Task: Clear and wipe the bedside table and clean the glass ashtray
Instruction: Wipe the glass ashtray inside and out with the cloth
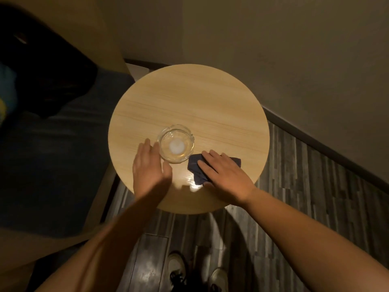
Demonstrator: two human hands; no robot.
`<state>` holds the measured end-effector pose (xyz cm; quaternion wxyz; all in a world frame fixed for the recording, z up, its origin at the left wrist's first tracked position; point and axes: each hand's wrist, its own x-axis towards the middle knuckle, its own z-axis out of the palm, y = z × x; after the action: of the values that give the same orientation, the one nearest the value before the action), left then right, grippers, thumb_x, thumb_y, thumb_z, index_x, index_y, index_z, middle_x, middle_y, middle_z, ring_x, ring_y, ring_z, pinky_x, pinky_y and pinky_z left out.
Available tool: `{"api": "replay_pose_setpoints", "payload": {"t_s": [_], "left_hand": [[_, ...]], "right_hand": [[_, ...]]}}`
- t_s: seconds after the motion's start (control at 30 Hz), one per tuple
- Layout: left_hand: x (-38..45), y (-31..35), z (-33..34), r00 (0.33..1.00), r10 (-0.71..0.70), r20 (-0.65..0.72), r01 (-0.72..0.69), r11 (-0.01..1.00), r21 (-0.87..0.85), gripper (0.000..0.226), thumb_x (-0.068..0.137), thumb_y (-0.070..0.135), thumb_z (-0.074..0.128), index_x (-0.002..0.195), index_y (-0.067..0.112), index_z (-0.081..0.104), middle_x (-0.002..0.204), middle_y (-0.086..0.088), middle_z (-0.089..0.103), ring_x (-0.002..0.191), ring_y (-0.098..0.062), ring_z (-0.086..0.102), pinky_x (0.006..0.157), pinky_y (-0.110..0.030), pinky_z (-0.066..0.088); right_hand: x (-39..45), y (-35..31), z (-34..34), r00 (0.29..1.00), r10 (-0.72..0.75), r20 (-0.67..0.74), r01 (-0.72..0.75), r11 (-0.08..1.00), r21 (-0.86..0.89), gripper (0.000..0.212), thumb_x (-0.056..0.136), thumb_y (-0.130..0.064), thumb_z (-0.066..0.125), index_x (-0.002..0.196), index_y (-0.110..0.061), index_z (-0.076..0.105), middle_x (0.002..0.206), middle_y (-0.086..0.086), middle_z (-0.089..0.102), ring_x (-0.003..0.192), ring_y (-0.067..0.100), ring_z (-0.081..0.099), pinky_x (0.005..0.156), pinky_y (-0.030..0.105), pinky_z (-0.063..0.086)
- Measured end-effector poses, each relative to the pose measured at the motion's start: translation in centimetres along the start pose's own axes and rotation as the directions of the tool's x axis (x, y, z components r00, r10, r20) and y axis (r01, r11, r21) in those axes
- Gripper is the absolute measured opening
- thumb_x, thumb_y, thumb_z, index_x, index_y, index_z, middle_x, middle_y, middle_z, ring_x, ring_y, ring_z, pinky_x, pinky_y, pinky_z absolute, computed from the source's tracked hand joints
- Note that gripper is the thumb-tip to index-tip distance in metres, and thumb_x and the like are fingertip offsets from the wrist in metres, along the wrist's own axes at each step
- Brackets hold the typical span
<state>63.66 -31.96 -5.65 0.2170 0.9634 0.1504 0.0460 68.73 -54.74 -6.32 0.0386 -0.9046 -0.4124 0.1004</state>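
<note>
Glass ashtray (pixel 176 143) near front edge of round bedside table (pixel 189 98). Left hand (pixel 150 163) open, beside ashtray. Right hand (pixel 223 169) flat, open, pressing dark cloth (pixel 196 168). Risk: wiping stroke knocking ashtray over the edge.

Head view: looks steeply down from above, close over the round wooden table (pixel 189 98).
Lower frame: floor (pixel 294 197).
</note>
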Motion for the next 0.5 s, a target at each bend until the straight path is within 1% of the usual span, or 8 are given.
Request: {"api": "replay_pose_setpoints", "payload": {"t_s": [0.03, 0.07, 0.13, 0.2, 0.27, 0.33, 0.4, 0.5], "left_hand": [[0.8, -0.7, -0.4, 0.998, -0.054, 0.011, 0.055, 0.997, -0.052, 0.062, 0.088, 0.038, 0.039, 0.145, 0.016, 0.028, 0.154, -0.009, 0.026, 0.142, -0.024, 0.018, 0.115, -0.045, 0.019], [1.4, -1.2, -0.5, 0.998, -0.049, 0.033, 0.051, 0.997, -0.054, 0.065, 0.089, 0.044, 0.038, 0.147, 0.016, 0.024, 0.155, -0.008, 0.025, 0.142, -0.023, 0.018, 0.115, -0.044, 0.019], [2.3, -2.0, -0.4, 0.992, 0.054, 0.117, -0.054, 0.999, -0.008, 0.073, 0.09, 0.054, 0.04, 0.149, 0.019, 0.015, 0.158, -0.004, 0.018, 0.144, -0.02, 0.012, 0.115, -0.041, 0.014], [2.9, -2.7, -0.3, 0.968, 0.131, 0.214, -0.133, 0.991, -0.007, 0.084, 0.088, 0.063, 0.042, 0.151, 0.02, 0.007, 0.16, -0.001, 0.008, 0.145, -0.017, 0.002, 0.117, -0.04, 0.006], [3.2, -3.4, -0.2, 0.951, 0.16, 0.265, -0.154, 0.987, -0.043, 0.088, 0.087, 0.066, 0.042, 0.152, 0.02, 0.004, 0.16, 0.001, 0.005, 0.145, -0.015, -0.001, 0.117, -0.04, 0.002], [3.4, -3.7, -0.2, 0.949, 0.168, 0.267, -0.15, 0.985, -0.085, 0.083, 0.089, 0.062, 0.042, 0.151, 0.021, 0.005, 0.16, 0.002, 0.008, 0.145, -0.013, 0.001, 0.118, -0.039, 0.002], [3.5, -3.8, -0.2, 0.956, 0.158, 0.246, -0.13, 0.983, -0.128, 0.071, 0.093, 0.051, 0.04, 0.151, 0.022, 0.009, 0.159, 0.0, 0.016, 0.145, -0.013, 0.008, 0.118, -0.037, 0.004], [4.0, -4.0, -0.4, 0.975, 0.12, 0.187, -0.088, 0.981, -0.171, 0.06, 0.097, 0.041, 0.036, 0.15, 0.021, 0.017, 0.155, -0.002, 0.028, 0.141, -0.018, 0.024, 0.116, -0.039, 0.018]], "right_hand": [[0.2, -0.1, 0.3, 1.0, -0.008, 0.029, 0.009, 1.0, -0.011, 0.057, 0.097, -0.037, 0.045, 0.147, -0.014, 0.029, 0.153, 0.016, 0.027, 0.14, 0.036, 0.026, 0.113, 0.048, 0.017], [0.4, -0.1, 0.4, 0.999, -0.005, 0.053, 0.006, 1.0, -0.017, 0.057, 0.098, -0.041, 0.038, 0.148, -0.017, 0.026, 0.155, 0.014, 0.025, 0.142, 0.034, 0.023, 0.114, 0.047, 0.015], [0.2, -0.1, 0.6, 0.997, 0.011, 0.072, -0.009, 1.0, -0.029, 0.057, 0.097, -0.046, 0.03, 0.148, -0.02, 0.026, 0.155, 0.011, 0.026, 0.141, 0.031, 0.025, 0.114, 0.045, 0.018], [0.0, -0.2, 0.5, 0.997, 0.03, 0.071, -0.028, 0.999, -0.024, 0.054, 0.097, -0.044, 0.035, 0.145, -0.02, 0.034, 0.151, 0.011, 0.035, 0.136, 0.032, 0.035, 0.108, 0.045, 0.03], [-0.2, -0.3, 0.5, 0.998, 0.048, 0.04, -0.047, 0.999, -0.006, 0.05, 0.095, -0.04, 0.045, 0.14, -0.019, 0.042, 0.145, 0.011, 0.044, 0.128, 0.033, 0.045, 0.1, 0.045, 0.039], [-0.4, -0.4, 0.5, 0.997, 0.079, -0.01, -0.079, 0.997, 0.011, 0.048, 0.093, -0.037, 0.05, 0.137, -0.018, 0.047, 0.14, 0.009, 0.05, 0.12, 0.033, 0.051, 0.092, 0.043, 0.043], [-0.4, -0.6, 0.5, 0.993, 0.111, -0.034, -0.111, 0.994, 0.015, 0.047, 0.092, -0.036, 0.052, 0.136, -0.018, 0.049, 0.137, 0.007, 0.052, 0.116, 0.032, 0.053, 0.088, 0.042, 0.044], [-0.5, -0.9, 0.7, 0.99, 0.133, -0.035, -0.133, 0.991, -0.003, 0.049, 0.091, -0.037, 0.052, 0.136, -0.017, 0.048, 0.136, 0.008, 0.053, 0.115, 0.032, 0.053, 0.086, 0.042, 0.044]]}}
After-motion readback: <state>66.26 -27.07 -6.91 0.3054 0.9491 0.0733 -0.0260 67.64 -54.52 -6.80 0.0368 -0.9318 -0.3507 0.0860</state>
